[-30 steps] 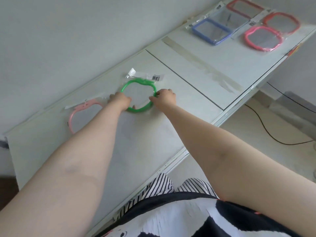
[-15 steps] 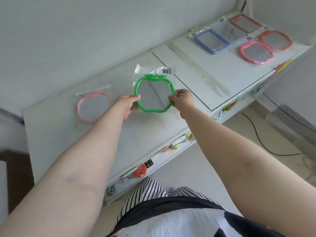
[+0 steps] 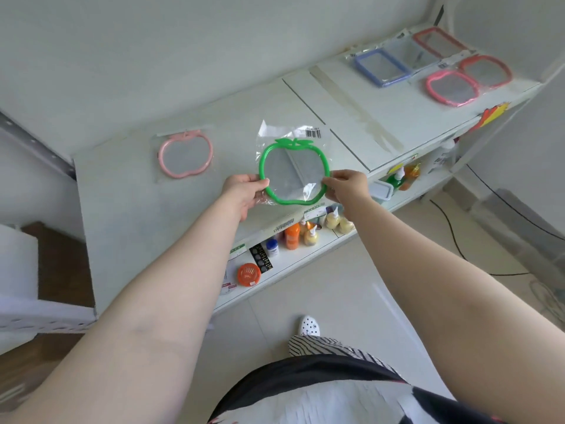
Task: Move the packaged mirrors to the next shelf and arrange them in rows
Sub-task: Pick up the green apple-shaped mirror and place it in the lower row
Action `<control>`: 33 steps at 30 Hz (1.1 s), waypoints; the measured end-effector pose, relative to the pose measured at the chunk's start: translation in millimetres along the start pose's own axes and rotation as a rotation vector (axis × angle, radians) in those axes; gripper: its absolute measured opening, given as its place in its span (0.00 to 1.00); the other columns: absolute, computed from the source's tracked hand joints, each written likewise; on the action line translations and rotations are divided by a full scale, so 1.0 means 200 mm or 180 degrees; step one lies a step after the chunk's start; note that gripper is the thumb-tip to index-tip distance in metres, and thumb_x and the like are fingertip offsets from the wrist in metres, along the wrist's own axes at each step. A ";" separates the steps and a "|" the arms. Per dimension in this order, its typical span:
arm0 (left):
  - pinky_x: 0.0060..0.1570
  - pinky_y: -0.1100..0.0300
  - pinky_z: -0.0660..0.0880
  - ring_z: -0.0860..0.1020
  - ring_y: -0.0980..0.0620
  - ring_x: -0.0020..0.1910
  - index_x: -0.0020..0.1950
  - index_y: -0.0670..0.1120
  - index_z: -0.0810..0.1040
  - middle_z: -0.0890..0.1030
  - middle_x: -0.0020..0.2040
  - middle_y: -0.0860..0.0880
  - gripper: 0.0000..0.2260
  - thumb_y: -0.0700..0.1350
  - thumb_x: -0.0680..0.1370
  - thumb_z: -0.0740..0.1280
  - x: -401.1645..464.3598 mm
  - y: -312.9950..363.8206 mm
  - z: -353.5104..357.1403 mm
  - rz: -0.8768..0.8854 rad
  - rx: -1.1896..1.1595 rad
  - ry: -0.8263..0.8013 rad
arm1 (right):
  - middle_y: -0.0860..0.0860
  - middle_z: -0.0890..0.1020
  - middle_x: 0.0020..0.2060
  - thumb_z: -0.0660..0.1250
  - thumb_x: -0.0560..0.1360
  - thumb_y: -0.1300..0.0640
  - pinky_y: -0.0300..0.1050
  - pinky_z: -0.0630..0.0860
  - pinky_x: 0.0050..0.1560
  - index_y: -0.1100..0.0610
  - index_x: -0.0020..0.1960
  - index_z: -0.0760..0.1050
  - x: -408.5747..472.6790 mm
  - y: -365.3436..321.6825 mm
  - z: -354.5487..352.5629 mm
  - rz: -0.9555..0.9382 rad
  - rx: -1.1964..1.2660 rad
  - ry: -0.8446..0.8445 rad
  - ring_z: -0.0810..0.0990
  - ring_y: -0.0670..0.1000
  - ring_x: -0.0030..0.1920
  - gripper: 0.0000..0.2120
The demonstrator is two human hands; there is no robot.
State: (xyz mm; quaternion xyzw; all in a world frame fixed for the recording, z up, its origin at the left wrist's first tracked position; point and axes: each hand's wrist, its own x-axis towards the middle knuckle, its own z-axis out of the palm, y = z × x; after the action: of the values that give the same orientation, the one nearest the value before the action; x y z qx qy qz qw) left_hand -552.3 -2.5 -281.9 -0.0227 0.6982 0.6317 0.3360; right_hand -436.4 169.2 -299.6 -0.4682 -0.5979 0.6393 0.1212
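Both hands hold the green mirror (image 3: pixel 294 174) between them, above the near part of the white shelf (image 3: pixel 128 215). The left hand (image 3: pixel 244 191) grips the left side of its apple-shaped frame, thumb on top and fingers curled beneath. The right hand (image 3: pixel 347 185) pinches the right side of the frame, fingers bent round the rim. The mirror sits in a clear bag whose flap with a barcode sticks out beyond the frame, away from the hands.

Left of the left hand and a little further off, a pale pink mirror (image 3: pixel 185 154) lies flat on the shelf, well apart from the green one. Far beyond the right hand, on the next shelf (image 3: pixel 382 108), four more packaged mirrors lie close together: a blue mirror (image 3: pixel 380 66), a red square mirror (image 3: pixel 437 42), a bright pink mirror (image 3: pixel 452 88) and a red apple mirror (image 3: pixel 486 70).

Below the hands, a lower shelf (image 3: pixel 293 264) carries small bottles (image 3: pixel 293 235), an orange round box (image 3: pixel 248 274) and a white lidded box (image 3: pixel 380 191). Near the person's body, a white shoe (image 3: pixel 309 325) rests on the pale floor.
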 end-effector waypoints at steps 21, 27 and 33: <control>0.25 0.70 0.76 0.79 0.62 0.25 0.40 0.46 0.75 0.80 0.38 0.50 0.09 0.34 0.74 0.69 -0.57 -0.55 0.80 -0.0538 0.0488 -0.0743 | 0.57 0.81 0.42 0.71 0.72 0.65 0.48 0.82 0.46 0.63 0.55 0.79 -0.43 0.58 -1.09 0.0124 -0.0074 0.0763 0.78 0.51 0.33 0.11; 0.24 0.70 0.75 0.77 0.57 0.34 0.38 0.45 0.74 0.79 0.37 0.49 0.10 0.33 0.74 0.69 -0.60 -0.70 1.41 -0.0562 0.0396 -0.0745 | 0.56 0.82 0.41 0.71 0.71 0.65 0.51 0.82 0.48 0.61 0.52 0.79 -0.23 0.61 -1.65 0.0133 -0.0293 0.0895 0.79 0.53 0.34 0.09; 0.27 0.71 0.76 0.78 0.60 0.28 0.39 0.45 0.74 0.79 0.38 0.49 0.09 0.33 0.73 0.69 -0.56 -0.61 1.73 -0.0405 0.0276 -0.0615 | 0.54 0.80 0.38 0.71 0.71 0.66 0.47 0.82 0.47 0.62 0.52 0.79 -0.02 0.49 -1.92 0.0002 -0.0196 0.0750 0.79 0.52 0.34 0.10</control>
State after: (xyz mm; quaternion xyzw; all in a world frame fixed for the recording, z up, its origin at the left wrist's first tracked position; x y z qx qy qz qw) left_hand -257.9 238.6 -323.6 0.0086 0.6865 0.5776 0.4417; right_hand -109.0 391.0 -323.9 -0.5438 -0.5987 0.5612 0.1760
